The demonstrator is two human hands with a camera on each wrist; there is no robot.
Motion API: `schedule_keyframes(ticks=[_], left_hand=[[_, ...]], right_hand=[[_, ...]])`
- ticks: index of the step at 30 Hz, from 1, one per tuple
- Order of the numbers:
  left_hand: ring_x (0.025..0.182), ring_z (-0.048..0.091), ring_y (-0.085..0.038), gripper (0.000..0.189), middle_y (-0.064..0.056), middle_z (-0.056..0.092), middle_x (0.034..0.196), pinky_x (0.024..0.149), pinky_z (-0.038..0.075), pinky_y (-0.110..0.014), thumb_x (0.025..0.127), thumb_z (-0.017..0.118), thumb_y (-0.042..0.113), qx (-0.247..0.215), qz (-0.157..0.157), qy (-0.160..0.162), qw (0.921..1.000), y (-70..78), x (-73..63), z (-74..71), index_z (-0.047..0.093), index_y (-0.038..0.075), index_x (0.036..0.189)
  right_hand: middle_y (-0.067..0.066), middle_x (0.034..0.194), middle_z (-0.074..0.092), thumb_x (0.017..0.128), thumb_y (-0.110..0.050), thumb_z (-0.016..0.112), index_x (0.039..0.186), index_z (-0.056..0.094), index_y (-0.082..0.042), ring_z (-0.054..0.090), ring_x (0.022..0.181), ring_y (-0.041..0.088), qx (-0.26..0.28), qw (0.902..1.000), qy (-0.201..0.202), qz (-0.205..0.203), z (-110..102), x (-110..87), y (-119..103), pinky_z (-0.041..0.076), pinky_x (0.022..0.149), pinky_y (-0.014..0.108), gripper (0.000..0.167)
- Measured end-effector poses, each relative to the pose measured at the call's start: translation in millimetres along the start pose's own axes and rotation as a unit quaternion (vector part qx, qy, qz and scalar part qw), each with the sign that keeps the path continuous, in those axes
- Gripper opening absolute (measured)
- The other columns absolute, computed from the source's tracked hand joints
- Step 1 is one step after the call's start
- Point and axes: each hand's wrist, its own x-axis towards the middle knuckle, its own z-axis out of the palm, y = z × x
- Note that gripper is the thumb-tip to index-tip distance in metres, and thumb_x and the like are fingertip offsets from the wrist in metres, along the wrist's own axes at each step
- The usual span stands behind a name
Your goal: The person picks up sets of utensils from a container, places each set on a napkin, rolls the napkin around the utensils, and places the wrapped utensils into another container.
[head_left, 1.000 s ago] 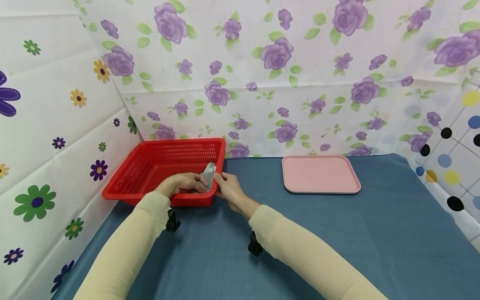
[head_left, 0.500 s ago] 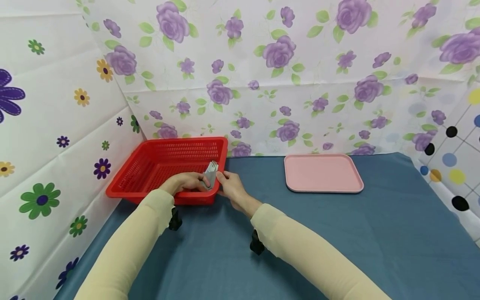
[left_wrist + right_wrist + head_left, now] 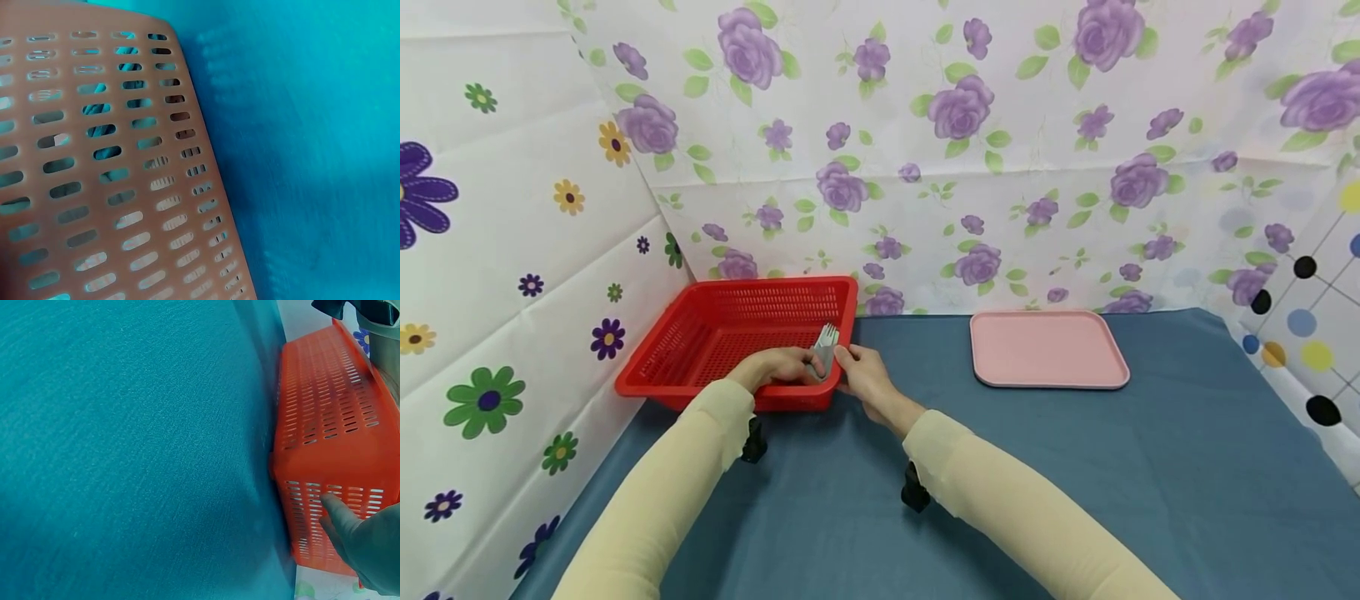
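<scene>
A red plastic basket [image 3: 752, 287] with slotted walls stands at the back left of the table. My left hand [image 3: 784, 365] reaches over its front rim, fingers bent down at a fork [image 3: 827, 336] inside the right end. The tines point to the back right, and a flat grey piece [image 3: 823, 357] lies beside the fork. My left fingertips are partly hidden, so a grip on the cutlery cannot be made out. My right hand [image 3: 867, 377] holds the basket's right rim near the front corner, thumb on top. In the right wrist view its fingers [image 3: 337, 512] lie along the outer wall.
A pink rectangular tray [image 3: 1048, 350] lies flat at the back of the table, right of the basket. Blue cloth [image 3: 1030, 450] covers the table. Flowered sheets [image 3: 910, 125] rise behind and at the left; a dotted sheet [image 3: 1315, 333] hangs at the right.
The head view has shifted slightly, so everything sits a little further right in it. The left fingers have moved slightly at the cutlery; the right hand stays on the rim.
</scene>
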Motion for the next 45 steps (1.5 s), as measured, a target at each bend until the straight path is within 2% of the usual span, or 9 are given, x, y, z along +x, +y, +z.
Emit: schedule_keyframes(ticks=[5,12,19,26,34,38,45], left_hand=[[0.102,0.053,-0.025,0.022,-0.013,0.059,0.114,0.086,0.046,-0.032,0.096,0.070,0.012,0.005,-0.002,0.008,1.0000,-0.8,-0.7,0.6,0.063,0.006,0.116],[0.091,0.053,-0.022,0.018,-0.012,0.059,0.107,0.079,0.046,-0.030,0.098,0.068,0.009,0.006,0.005,0.015,0.9999,-1.3,-1.1,0.9,0.064,0.004,0.114],[0.098,0.051,-0.025,0.016,-0.013,0.058,0.110,0.082,0.043,-0.031,0.099,0.066,0.008,0.031,0.009,0.019,0.9993,-1.0,1.7,1.0,0.064,0.003,0.114],[0.096,0.048,-0.024,0.012,-0.011,0.054,0.103,0.082,0.037,-0.031,0.097,0.062,0.002,0.058,0.021,0.021,0.9979,-2.5,2.1,1.9,0.062,0.002,0.109],[0.111,0.046,-0.032,0.013,-0.020,0.052,0.127,0.088,0.036,-0.036,0.096,0.065,0.005,0.079,0.003,0.040,0.9960,-2.2,2.3,2.7,0.065,0.006,0.109],[0.108,0.048,-0.030,0.012,-0.018,0.056,0.122,0.088,0.038,-0.035,0.097,0.062,0.001,0.062,0.013,0.029,0.9976,-2.5,1.0,2.1,0.062,0.003,0.109],[0.103,0.047,-0.027,0.017,-0.015,0.053,0.112,0.084,0.036,-0.033,0.096,0.060,0.001,0.046,0.024,0.014,0.9986,-2.8,-1.5,1.1,0.059,0.002,0.114]], right_hand=[[0.027,0.132,0.061,0.113,-0.028,0.049,0.141,0.060,0.002,0.066,0.106,0.021,-0.002,1.0000,-0.003,-0.001,0.5,-0.5,0.6,0.053,0.104,0.052,0.043],[0.026,0.134,0.061,0.113,-0.027,0.049,0.143,0.060,0.000,0.066,0.108,0.022,0.003,1.0000,-0.002,0.003,1.0,0.8,0.2,0.052,0.105,0.053,0.042],[0.028,0.130,0.061,0.112,-0.027,0.051,0.139,0.063,-0.002,0.065,0.100,0.020,0.005,1.0000,0.005,0.003,1.0,1.6,-0.2,0.052,0.104,0.053,0.038],[0.026,0.134,0.062,0.113,-0.026,0.050,0.141,0.062,-0.002,0.066,0.115,0.029,0.004,1.0000,0.001,0.001,0.7,0.8,0.6,0.050,0.106,0.055,0.039],[0.026,0.139,0.060,0.113,-0.026,0.049,0.145,0.059,-0.001,0.061,0.127,0.037,0.011,0.9999,-0.007,0.001,0.4,1.5,0.9,0.048,0.108,0.056,0.041],[0.025,0.141,0.060,0.113,-0.025,0.048,0.147,0.057,-0.001,0.060,0.130,0.038,0.009,0.9999,-0.007,0.003,0.3,1.9,1.1,0.047,0.108,0.056,0.042],[0.025,0.140,0.060,0.113,-0.026,0.048,0.146,0.057,-0.001,0.060,0.129,0.038,0.005,1.0000,-0.006,0.001,0.2,1.8,1.5,0.048,0.108,0.056,0.042]])
